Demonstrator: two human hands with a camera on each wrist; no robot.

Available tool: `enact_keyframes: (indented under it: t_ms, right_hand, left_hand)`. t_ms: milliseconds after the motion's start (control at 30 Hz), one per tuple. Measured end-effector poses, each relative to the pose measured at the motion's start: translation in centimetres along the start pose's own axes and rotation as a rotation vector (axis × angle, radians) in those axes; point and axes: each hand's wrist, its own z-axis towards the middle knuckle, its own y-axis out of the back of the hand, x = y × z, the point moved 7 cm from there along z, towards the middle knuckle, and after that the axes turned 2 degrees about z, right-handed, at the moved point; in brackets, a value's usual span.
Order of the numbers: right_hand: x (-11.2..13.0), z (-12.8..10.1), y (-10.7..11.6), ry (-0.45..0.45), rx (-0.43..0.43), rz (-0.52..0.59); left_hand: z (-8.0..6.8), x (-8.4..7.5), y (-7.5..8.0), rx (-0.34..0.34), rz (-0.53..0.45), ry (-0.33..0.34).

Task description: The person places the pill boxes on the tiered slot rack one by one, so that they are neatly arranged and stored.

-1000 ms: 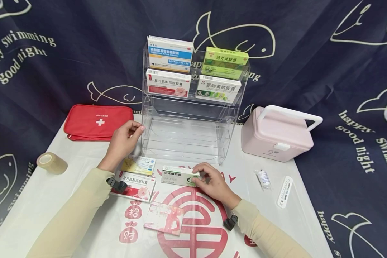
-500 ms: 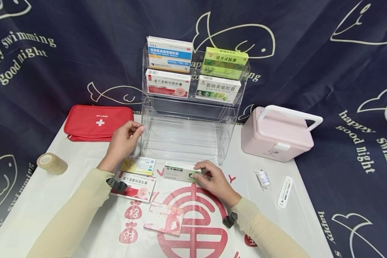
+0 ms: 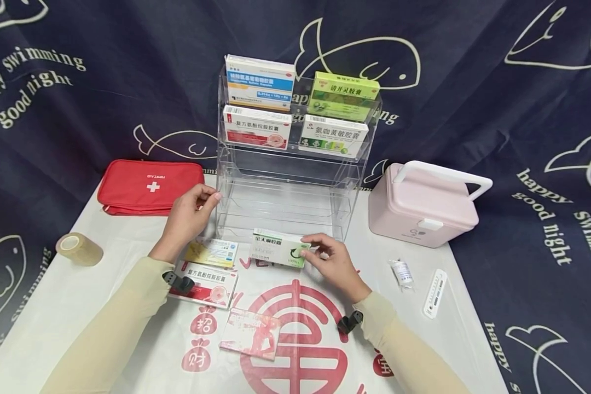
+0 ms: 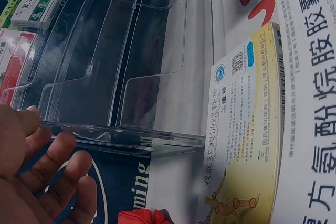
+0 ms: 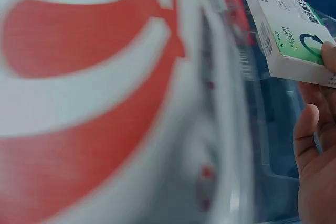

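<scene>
My right hand [image 3: 333, 264] pinches the right end of a white and green medicine box [image 3: 278, 249], which hangs in front of the rack's lowest tier. The right wrist view shows the thumb on the printed face of this medicine box [image 5: 289, 30]. At the left side edge of the clear acrylic display rack [image 3: 285, 200], my left hand [image 3: 189, 216] pinches the panel between thumb and fingers. Medicine boxes fill the upper tiers: blue-white [image 3: 259, 82], lime green [image 3: 343, 96], red-white [image 3: 257, 127] and green-white [image 3: 332, 135].
On the table lie a yellow-white box [image 3: 210, 253], a red-white box [image 3: 204, 284] and a pink box [image 3: 251, 334]. A red first aid pouch [image 3: 150, 187] and tape roll [image 3: 80, 249] are left. A pink case [image 3: 423, 205], bandage roll [image 3: 402, 274] and white strip [image 3: 435, 294] are right.
My right hand has raised the white and green medicine box off the table and moved it forward toward the rack. My left hand has stayed at the rack's side.
</scene>
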Motion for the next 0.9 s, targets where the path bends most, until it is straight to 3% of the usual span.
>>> enact_keyframes:
  t_ms: [233, 600, 900]
  right_hand:
    - [2.9, 3.5, 1.6, 0.091, -0.041, 0.047]
    - [7.3, 9.5, 2.6, 0.216, -0.058, 0.009]
    - [9.0, 14.1, 2.8, 0.207, -0.088, -0.026]
  left_hand:
    - [0.0, 0.0, 0.1, 0.0, 0.009, 0.014]
    - [0.0, 0.0, 0.1, 0.001, 0.009, 0.025]
    - [0.1, 0.1, 0.1, 0.01, -0.003, 0.022]
